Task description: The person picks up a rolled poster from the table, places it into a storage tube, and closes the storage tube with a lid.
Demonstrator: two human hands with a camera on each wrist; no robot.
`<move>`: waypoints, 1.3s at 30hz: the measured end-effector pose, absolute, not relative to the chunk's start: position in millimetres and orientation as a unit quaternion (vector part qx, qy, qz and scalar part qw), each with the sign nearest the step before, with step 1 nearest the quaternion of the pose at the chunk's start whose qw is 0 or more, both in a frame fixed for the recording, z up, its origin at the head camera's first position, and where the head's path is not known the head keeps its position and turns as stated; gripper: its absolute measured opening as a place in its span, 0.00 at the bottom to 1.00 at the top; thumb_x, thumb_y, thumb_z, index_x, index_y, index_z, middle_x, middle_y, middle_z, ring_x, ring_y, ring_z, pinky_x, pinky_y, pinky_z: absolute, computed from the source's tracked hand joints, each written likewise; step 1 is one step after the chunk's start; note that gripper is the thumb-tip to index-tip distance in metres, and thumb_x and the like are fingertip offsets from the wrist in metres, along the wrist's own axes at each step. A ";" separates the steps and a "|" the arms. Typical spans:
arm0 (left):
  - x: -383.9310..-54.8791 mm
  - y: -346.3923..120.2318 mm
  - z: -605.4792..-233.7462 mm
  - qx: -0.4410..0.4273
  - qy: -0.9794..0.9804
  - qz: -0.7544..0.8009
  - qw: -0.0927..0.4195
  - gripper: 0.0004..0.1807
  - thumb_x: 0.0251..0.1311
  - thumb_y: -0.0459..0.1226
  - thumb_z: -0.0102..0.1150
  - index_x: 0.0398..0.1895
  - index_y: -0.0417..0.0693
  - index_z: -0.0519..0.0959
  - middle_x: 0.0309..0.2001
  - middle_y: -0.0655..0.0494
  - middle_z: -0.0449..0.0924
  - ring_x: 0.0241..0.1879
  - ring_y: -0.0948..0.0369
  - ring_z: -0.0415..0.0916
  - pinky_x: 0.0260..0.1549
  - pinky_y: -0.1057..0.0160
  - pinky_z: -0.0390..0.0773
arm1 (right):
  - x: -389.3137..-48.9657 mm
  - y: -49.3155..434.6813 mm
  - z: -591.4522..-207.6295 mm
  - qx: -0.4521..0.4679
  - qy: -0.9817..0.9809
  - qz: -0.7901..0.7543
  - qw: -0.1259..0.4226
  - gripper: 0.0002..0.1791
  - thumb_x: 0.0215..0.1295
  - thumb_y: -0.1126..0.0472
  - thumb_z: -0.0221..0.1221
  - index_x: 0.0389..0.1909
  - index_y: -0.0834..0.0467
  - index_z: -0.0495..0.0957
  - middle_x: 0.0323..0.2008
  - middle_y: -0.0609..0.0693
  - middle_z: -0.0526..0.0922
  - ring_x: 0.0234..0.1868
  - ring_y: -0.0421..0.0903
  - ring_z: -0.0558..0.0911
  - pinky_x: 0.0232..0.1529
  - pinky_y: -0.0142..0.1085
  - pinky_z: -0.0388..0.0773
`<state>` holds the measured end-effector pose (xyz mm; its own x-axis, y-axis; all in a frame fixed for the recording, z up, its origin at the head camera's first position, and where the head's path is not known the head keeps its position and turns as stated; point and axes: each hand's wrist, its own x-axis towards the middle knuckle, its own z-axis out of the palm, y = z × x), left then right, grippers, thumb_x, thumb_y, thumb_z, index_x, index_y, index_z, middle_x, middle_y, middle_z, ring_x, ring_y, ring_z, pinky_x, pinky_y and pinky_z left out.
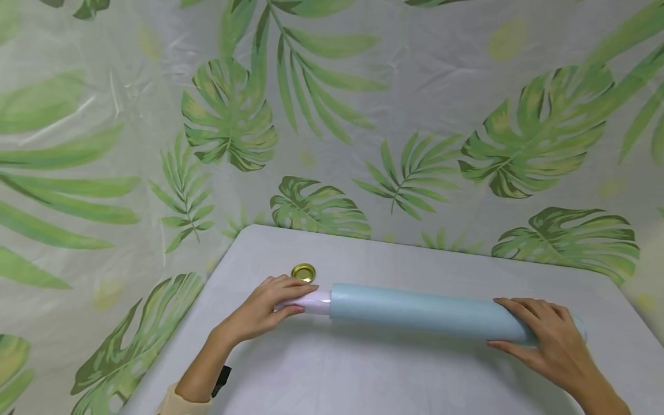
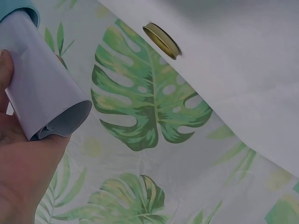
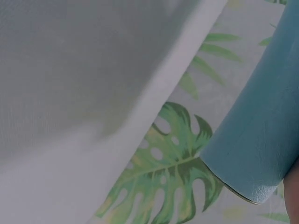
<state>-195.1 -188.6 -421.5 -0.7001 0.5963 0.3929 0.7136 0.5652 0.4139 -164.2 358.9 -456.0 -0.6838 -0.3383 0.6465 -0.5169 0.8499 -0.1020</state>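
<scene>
A long light-blue cardboard tube [image 1: 415, 311] lies sideways above the white table in the head view. Near its right end my right hand [image 1: 555, 334] grips it, thumb below and fingers over the top. Out of its left end sticks a pale lavender rolled sheet [image 1: 315, 302], narrower than the tube. My left hand [image 1: 264, 308] holds this roll between thumb and fingers. The left wrist view shows the roll's open outer end [image 2: 70, 119], with a curled layer inside. A thin metal rim edges the tube's end [image 3: 233, 189] in the right wrist view.
A round gold metal lid [image 1: 303, 272] rests on the white table [image 1: 363, 380], just beyond my left hand. Behind the table hangs a leaf-patterned sheet [image 1: 332, 115]. A dark strap piece [image 1: 222, 380] shows at my left wrist.
</scene>
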 end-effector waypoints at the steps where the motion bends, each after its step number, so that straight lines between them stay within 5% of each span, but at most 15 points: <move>1: -195.1 -187.7 -421.1 -0.374 -0.879 -0.278 0.105 0.27 0.63 0.40 0.70 0.67 0.57 0.80 0.63 0.59 0.82 0.56 0.60 0.80 0.54 0.55 0.74 | -164.6 357.7 -456.4 0.237 -0.907 0.142 0.319 0.50 0.25 0.40 0.83 0.59 0.51 0.84 0.46 0.54 0.86 0.46 0.53 0.78 0.48 0.54 0.66; 12: -192.3 -179.5 -424.4 -0.391 -0.872 -0.274 0.107 0.27 0.64 0.41 0.70 0.68 0.57 0.80 0.64 0.59 0.82 0.62 0.58 0.79 0.51 0.56 0.75 | -168.0 347.1 -457.9 0.249 -0.899 0.150 0.328 0.51 0.28 0.35 0.82 0.57 0.58 0.82 0.48 0.55 0.85 0.48 0.52 0.78 0.50 0.53 0.65; 17: -190.0 -177.0 -424.5 -0.386 -0.874 -0.274 0.109 0.29 0.64 0.42 0.70 0.69 0.57 0.78 0.65 0.60 0.81 0.63 0.60 0.78 0.52 0.56 0.75 | -165.8 345.1 -456.9 0.241 -0.896 0.152 0.340 0.54 0.47 0.14 0.59 0.53 0.61 0.83 0.47 0.57 0.86 0.47 0.54 0.79 0.50 0.55 0.65; 26: -177.6 -178.0 -409.0 -0.274 -0.890 -0.290 0.220 0.36 0.70 0.45 0.64 0.79 0.53 0.65 0.73 0.51 0.72 0.71 0.48 0.70 0.69 0.36 0.63 | -162.9 345.3 -453.7 0.215 -0.888 0.169 0.370 0.58 0.51 0.12 0.51 0.53 0.63 0.83 0.47 0.62 0.85 0.47 0.58 0.77 0.48 0.56 0.64; 29: -176.7 -187.8 -407.3 -0.183 -0.881 -0.393 0.191 0.31 0.77 0.44 0.55 0.80 0.51 0.63 0.71 0.47 0.73 0.66 0.48 0.75 0.63 0.43 0.71 | -164.3 347.0 -452.1 0.208 -0.883 0.178 0.383 0.58 0.51 0.12 0.51 0.54 0.63 0.83 0.48 0.63 0.85 0.48 0.57 0.76 0.49 0.55 0.63; 32: -179.6 -197.6 -411.4 -0.129 -0.836 -0.522 0.108 0.27 0.81 0.43 0.47 0.79 0.50 0.63 0.65 0.45 0.77 0.57 0.55 0.80 0.55 0.55 0.79 | -164.2 348.0 -451.7 0.201 -0.883 0.180 0.384 0.59 0.51 0.12 0.51 0.54 0.63 0.83 0.48 0.63 0.85 0.48 0.57 0.75 0.49 0.55 0.63; 35: -182.9 -200.5 -417.6 -0.120 -0.785 -0.606 0.047 0.24 0.81 0.42 0.48 0.76 0.49 0.67 0.62 0.45 0.76 0.51 0.62 0.81 0.46 0.63 0.83 | -163.3 348.1 -453.2 0.198 -0.886 0.181 0.379 0.59 0.50 0.12 0.51 0.54 0.63 0.83 0.48 0.63 0.85 0.48 0.57 0.76 0.49 0.56 0.63; 39: -184.4 -196.8 -423.0 -0.132 -0.756 -0.639 0.050 0.22 0.77 0.39 0.56 0.71 0.47 0.74 0.62 0.48 0.77 0.47 0.66 0.81 0.40 0.65 0.84 | -162.3 347.7 -458.1 0.198 -0.889 0.189 0.367 0.58 0.47 0.12 0.55 0.54 0.63 0.83 0.48 0.62 0.85 0.48 0.57 0.76 0.49 0.55 0.63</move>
